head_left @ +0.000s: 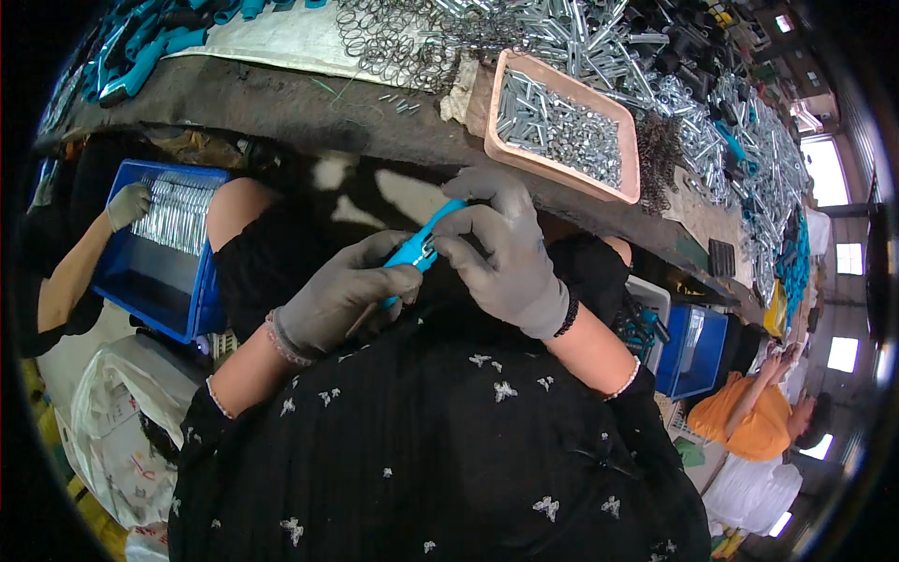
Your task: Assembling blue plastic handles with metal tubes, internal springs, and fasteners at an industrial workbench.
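1. Blue handle (409, 253): centre of the frame, slanting up to the right.
2. Left hand (342, 295): thumb and fingers pinch its lower part.
3. Right hand (510, 248): fingers curl at its upper part, near a small metal piece (430, 247); whether they pinch it cannot be told.
4. Handling, as judged: light, stiff, perhaps slippery; best held around its thick middle.

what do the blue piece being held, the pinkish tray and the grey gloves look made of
Blue piece: probably moulded plastic, being smooth and evenly coloured; a shiny bit against it looks metal.
Pinkish tray: likely plastic, fairly matte, with a rounded rim.
Grey gloves: seemingly knit or coated fabric, dull and softly creased; which, I can't tell.
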{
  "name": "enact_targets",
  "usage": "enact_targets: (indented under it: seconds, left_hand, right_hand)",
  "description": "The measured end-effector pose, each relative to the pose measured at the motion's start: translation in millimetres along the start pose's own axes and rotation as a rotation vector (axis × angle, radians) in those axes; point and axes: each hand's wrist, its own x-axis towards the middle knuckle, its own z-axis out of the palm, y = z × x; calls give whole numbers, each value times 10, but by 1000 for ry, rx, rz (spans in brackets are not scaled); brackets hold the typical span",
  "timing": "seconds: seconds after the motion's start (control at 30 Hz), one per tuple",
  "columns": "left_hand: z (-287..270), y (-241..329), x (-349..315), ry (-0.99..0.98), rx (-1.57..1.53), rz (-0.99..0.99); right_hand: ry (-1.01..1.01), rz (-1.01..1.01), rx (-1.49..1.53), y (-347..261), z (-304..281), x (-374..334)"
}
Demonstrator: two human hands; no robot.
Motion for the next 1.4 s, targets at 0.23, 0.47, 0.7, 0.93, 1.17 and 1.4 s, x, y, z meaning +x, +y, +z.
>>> enact_targets:
  seconds: [0.23,0.47,0.7,0.93,1.17,1.4]
  left_hand:
    - [-50,-145,93,-17,104,107]
    - [-55,-214,26,-109,170,68]
    - [-6,-138,30,-154,289,242]
    - [30,-36,5,-59,106,277]
    - [261,116,101,-90,172,290]
    - [422,298,245,-67,250,301]
  right_hand:
    - [-98,-80,57,-76,9,-85]
    - [-327,305,482,3,-46,-152]
    - [-155,333,274,-13,-326,-59]
    - [-84,379,-699,711,-1439,169]
    - [-189,566,-482,707,-1345,224]
    - [-34,378,-461,743,-1279,69]
